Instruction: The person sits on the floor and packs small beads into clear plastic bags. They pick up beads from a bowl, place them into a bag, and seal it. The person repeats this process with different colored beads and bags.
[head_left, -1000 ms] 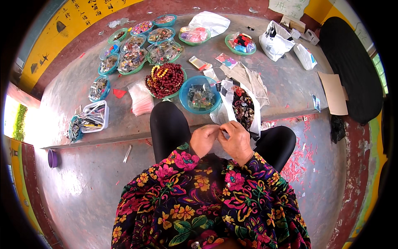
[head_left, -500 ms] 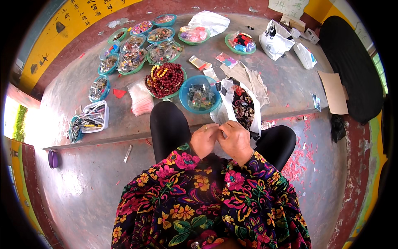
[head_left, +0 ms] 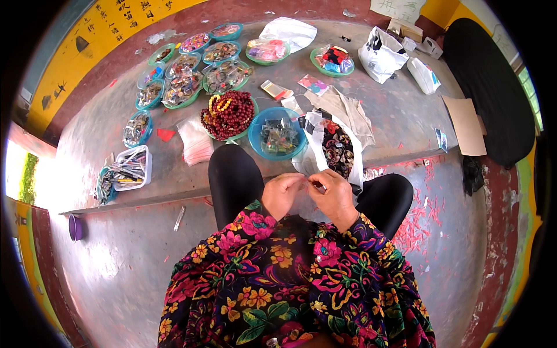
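Observation:
My left hand and my right hand meet above my lap, fingertips close together. Both are closed in a pinch. A small dark bit shows at the right fingertips, too small to name; whatever the left fingers hold is hidden. Just beyond my right hand an opened white plastic bag leans on the ledge, full of small dark, shiny round pieces. Beside it on the left stands a blue basin holding small clear packets. Dark red bead strings lie heaped in a green basin.
Several basins of packaged trinkets stand at the far left. A white box of pens sits near the raised ledge's edge, by a stack of clear pink bags. White bags and cardboard lie at right; red scraps litter the lower floor.
My hands have drawn slightly apart at the fingertips, and a small dark bit now shows at the right fingers. The whole view has shifted a little.

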A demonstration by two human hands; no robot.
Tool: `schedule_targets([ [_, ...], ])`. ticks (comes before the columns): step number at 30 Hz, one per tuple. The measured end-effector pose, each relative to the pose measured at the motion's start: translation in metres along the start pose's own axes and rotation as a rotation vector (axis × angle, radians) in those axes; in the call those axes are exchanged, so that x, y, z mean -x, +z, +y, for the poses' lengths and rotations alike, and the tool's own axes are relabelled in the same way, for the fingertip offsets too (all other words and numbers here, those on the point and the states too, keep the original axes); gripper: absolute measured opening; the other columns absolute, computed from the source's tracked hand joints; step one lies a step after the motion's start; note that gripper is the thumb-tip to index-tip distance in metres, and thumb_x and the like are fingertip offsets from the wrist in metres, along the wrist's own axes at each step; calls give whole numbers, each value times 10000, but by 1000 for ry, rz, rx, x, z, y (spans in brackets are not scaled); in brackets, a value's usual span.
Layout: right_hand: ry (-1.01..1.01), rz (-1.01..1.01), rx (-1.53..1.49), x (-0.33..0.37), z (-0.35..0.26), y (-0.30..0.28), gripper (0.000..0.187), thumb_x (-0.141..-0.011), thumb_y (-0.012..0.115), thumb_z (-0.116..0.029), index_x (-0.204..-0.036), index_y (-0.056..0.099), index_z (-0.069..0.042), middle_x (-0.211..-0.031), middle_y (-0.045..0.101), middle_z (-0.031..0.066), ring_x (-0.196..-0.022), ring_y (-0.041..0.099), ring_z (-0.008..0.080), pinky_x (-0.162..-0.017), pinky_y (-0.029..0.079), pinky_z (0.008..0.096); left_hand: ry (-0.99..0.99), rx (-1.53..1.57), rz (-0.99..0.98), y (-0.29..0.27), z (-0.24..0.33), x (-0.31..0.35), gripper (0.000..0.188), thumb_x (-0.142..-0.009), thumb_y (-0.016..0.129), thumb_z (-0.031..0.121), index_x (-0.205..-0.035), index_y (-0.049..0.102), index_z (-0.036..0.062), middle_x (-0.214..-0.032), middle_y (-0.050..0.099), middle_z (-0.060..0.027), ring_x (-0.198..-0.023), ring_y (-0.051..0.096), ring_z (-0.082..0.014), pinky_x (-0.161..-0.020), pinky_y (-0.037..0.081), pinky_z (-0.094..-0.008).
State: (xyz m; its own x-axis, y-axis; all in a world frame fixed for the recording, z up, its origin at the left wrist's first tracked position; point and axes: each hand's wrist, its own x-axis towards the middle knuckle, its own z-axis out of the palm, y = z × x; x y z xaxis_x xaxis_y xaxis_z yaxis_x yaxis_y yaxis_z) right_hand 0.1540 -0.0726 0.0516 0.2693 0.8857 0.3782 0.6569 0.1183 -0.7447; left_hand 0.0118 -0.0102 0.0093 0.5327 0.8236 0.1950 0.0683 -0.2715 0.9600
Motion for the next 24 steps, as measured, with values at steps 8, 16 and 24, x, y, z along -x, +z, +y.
schedule_targets([
  [8,-93,-21,105,1,-1,2,66,-691,634,-66,-750,606,-55,-708,567,92,-655,575,291,-568,464,369,243,-262,43,6,3,2,175,-781,562,-28,-944,623,-12,-980,637,-144,-897,623,-285,-768,493,-309],
  [16,-80,10,38,0,1,3,57,-663,633,-39,-707,598,-47,-670,554,91,-592,555,263,-524,451,334,176,-199,11,3,6,2,192,-800,551,-36,-982,611,-24,-982,643,-134,-870,644,-234,-771,503,-283],
  [24,292,-33,-386,6,42,-32,14,-731,634,2,-738,625,-5,-694,599,14,-593,530,69,-526,409,202,-488,602,-65,-10,-5,-2,189,-906,482,33,-1002,587,-91,-1009,618,-154,-928,622,-220,-817,508,-274],
])
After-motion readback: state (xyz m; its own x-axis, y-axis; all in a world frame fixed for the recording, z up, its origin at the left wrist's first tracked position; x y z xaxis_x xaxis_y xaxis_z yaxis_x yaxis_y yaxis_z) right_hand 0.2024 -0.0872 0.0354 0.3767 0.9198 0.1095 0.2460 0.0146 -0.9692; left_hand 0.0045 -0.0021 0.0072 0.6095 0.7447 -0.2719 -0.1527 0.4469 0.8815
